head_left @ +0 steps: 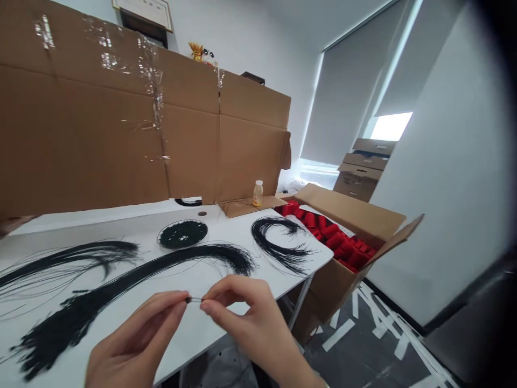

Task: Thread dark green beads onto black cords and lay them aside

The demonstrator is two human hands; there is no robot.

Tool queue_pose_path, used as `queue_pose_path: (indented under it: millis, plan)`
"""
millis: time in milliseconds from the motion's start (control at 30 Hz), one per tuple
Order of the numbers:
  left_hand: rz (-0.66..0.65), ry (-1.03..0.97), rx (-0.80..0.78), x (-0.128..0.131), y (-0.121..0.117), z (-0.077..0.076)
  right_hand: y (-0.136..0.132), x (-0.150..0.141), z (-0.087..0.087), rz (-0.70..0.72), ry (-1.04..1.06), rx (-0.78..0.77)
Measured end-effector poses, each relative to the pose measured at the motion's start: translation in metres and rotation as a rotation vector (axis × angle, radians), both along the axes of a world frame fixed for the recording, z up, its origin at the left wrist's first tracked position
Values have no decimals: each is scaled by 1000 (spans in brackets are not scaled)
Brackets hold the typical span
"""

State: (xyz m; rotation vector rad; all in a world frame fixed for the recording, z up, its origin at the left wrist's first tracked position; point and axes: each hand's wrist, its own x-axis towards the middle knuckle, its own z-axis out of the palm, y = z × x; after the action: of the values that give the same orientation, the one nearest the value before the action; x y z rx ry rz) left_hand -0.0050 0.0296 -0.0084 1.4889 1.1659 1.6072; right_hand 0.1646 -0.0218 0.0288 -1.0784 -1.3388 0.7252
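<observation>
My left hand [137, 339] and my right hand [250, 318] meet above the front edge of the white table [194, 318]. Each pinches one end of a short thin strand [194, 299] stretched between thumb and forefinger; a tiny dark bead sits at its left end. Just beyond my hands a long bundle of black strings [133, 280] curves across the table. A second black bundle [68, 258] lies at the left. A looped bundle [278, 240] lies at the right end. A round dish of small dark beads [182, 234] stands behind them.
A tall cardboard wall [121, 129] stands along the table's back. A small yellow bottle [258, 193] sits at its right end. An open carton of red items [339, 237] stands on the floor to the right. Stacked boxes [363, 167] stand by the window.
</observation>
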Motion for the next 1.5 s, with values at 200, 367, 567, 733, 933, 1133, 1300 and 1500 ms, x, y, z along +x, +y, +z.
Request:
queue_pose_path:
  millis: [200,367,567,733,933,1133,1300,1500]
  plan:
    - [-134,-105,-60,8,-14,16,-3,3,2,37,-42,-10]
    - [-139,-170,-37,13,-19,19,-6,6,2,18,-146,-3]
    - [-193,-177,-2,15,-22,25,-8,5,2,6,-235,15]
    - [-174,-129,-12,13,-23,25,-9,4,3,11,-244,21]
    - [-177,-93,14,11,-26,25,-11,5,4,13,-276,41]
    - [-164,-74,33,12,-25,24,-12,5,2,12,-309,55]
    - [-168,-79,39,12,-26,25,-11,4,2,2,-295,44]
    - [-158,-54,13,11,-27,26,-11,2,4,13,-299,48]
